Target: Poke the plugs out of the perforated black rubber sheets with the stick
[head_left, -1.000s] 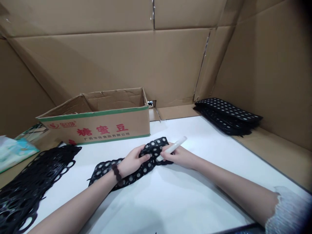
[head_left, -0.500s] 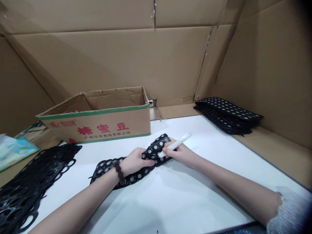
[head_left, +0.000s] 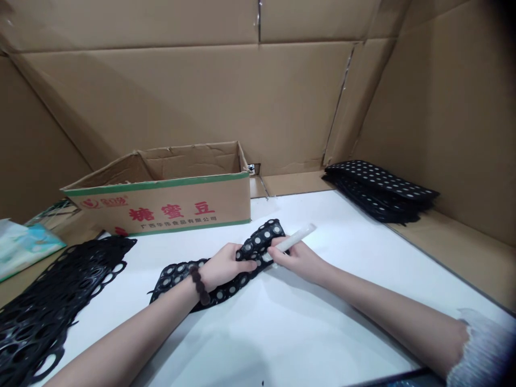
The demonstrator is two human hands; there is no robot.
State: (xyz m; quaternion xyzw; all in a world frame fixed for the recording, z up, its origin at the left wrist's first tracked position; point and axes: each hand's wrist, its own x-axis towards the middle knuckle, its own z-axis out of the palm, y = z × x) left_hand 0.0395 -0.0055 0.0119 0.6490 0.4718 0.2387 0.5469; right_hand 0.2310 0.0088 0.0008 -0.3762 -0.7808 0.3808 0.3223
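On the white tabletop [head_left: 226,344], just in front of the printed cardboard carton [head_left: 161,209], working with both hands at a black dotted strip [head_left: 258,240]. Grips the strip in the left hand [head_left: 226,264], with the thumb across the top and most fingers hidden. Pinches a white pen-like stick [head_left: 296,237] in the right hand [head_left: 297,260], with the lower tip at the strip, near the left thumb; cannot tell whether pressing into it. Looks like a step of poking at the pale round spots. Calls next, seemingly, for a firm left-hand hold and a short, controlled push, clear of the thumb. Runs lengthwise on a slant, from near left to far right, with an apparent bend by the left thumb. Points at the far end roughly towards the stack of dotted black sheets [head_left: 382,180]. Slants similarly with the stick, blunt end up and to the right.
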